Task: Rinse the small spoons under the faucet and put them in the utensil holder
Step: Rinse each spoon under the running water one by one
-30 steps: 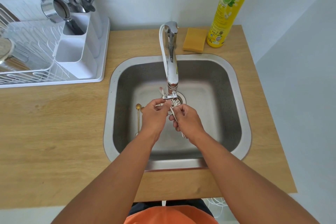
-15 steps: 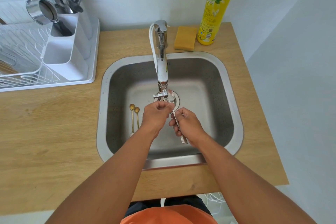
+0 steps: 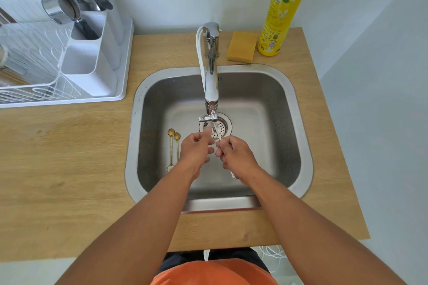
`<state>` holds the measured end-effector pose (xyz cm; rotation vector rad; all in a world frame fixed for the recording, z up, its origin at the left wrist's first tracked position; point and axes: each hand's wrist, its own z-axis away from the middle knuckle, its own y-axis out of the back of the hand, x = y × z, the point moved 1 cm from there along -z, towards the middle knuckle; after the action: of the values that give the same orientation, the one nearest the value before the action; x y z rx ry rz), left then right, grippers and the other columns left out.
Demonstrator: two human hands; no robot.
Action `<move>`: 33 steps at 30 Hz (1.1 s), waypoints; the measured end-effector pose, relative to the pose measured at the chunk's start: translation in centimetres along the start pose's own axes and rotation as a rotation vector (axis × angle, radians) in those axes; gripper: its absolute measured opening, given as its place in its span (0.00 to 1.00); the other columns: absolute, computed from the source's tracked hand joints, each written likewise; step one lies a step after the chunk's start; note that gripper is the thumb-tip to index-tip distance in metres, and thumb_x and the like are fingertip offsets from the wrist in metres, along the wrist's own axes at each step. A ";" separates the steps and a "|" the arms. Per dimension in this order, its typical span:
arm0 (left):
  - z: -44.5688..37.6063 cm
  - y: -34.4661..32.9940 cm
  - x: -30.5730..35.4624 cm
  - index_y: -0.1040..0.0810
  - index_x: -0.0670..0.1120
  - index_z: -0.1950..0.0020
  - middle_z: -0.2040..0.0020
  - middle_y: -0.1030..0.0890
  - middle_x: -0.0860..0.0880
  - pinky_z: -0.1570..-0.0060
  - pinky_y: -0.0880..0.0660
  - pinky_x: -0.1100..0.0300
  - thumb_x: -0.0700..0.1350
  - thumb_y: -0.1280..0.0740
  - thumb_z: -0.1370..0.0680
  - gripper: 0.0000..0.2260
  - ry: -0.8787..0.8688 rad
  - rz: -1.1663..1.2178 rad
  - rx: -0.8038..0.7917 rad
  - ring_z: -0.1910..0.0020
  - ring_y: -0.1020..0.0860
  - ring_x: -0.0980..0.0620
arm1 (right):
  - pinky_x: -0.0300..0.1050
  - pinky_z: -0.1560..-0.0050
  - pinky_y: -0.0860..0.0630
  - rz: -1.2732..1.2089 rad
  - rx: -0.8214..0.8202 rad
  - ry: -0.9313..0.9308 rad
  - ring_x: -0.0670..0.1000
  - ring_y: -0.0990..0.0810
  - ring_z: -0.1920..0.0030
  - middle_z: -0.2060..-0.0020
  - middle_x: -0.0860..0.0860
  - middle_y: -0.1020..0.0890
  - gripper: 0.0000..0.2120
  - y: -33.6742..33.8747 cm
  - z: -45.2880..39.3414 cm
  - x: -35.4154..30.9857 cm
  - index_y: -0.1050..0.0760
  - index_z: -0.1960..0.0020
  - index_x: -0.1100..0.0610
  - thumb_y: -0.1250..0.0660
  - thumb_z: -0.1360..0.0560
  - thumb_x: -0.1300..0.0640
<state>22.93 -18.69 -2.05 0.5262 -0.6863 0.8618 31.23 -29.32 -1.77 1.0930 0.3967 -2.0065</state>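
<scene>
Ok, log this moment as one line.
stage: rinsing | right hand: grips silver spoon under faucet | left hand: rubs it | waiting: two gold spoons in sink

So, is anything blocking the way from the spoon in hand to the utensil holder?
Nothing visible: bare wooden countertop lies between the silver spoon in the right hand and the white plastic utensil holder.

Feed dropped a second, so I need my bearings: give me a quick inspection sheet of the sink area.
Surface: wooden counter around a steel sink.
Job's things: two gold spoons on the sink floor; silver spoon under the faucet; utensil holder in the dish rack.
Clutter: sponge, yellow bottle.
Hands: right hand grips the silver spoon; left hand touches it.
Cables: white hose along the faucet.
Surroundings: pale walls.
</scene>
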 end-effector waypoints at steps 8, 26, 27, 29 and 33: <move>-1.9 5.1 -3.2 0.19 0.48 0.49 0.51 0.18 0.48 0.55 0.23 0.56 0.45 0.30 0.20 0.02 -0.011 -0.567 0.286 0.54 0.19 0.47 | 0.41 0.72 0.33 -0.106 -0.002 0.032 0.46 0.31 0.72 0.64 0.51 0.19 0.10 -2.5 -1.5 -4.1 0.23 0.53 0.58 0.41 0.17 0.60; -4.3 6.3 -2.3 0.13 0.51 0.45 0.45 0.15 0.44 0.53 0.26 0.52 0.50 0.30 0.20 0.08 0.003 -0.871 0.330 0.49 0.18 0.40 | 0.39 0.74 0.31 -0.117 0.077 -0.017 0.46 0.30 0.72 0.64 0.50 0.18 0.10 -0.2 -0.9 -1.4 0.23 0.51 0.59 0.42 0.17 0.62; -4.3 6.3 -2.3 0.13 0.50 0.46 0.45 0.15 0.44 0.54 0.26 0.52 0.49 0.30 0.20 0.08 0.012 -0.852 0.329 0.51 0.19 0.41 | 0.39 0.74 0.31 -0.122 0.084 -0.030 0.45 0.30 0.72 0.64 0.50 0.18 0.10 0.0 -0.8 -1.1 0.23 0.49 0.61 0.42 0.16 0.62; -4.4 6.1 -2.2 0.14 0.46 0.48 0.50 0.16 0.44 0.55 0.25 0.52 0.47 0.31 0.20 0.08 0.034 -0.806 0.330 0.55 0.20 0.42 | 0.39 0.73 0.30 -0.126 0.100 -0.055 0.45 0.29 0.72 0.64 0.51 0.18 0.10 0.4 -0.6 -0.5 0.22 0.47 0.63 0.42 0.16 0.62; -4.1 5.4 -2.4 0.23 0.45 0.60 0.61 0.21 0.46 0.61 0.23 0.54 0.46 0.31 0.22 0.09 0.081 -0.718 0.343 0.64 0.21 0.45 | 0.40 0.73 0.29 -0.105 0.146 -0.094 0.45 0.28 0.73 0.63 0.52 0.18 0.10 1.0 -0.4 0.4 0.22 0.49 0.60 0.42 0.16 0.61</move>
<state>18.69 -14.17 -5.80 0.9650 -0.2318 0.3133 32.13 -29.92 -2.23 1.0807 0.2665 -2.1995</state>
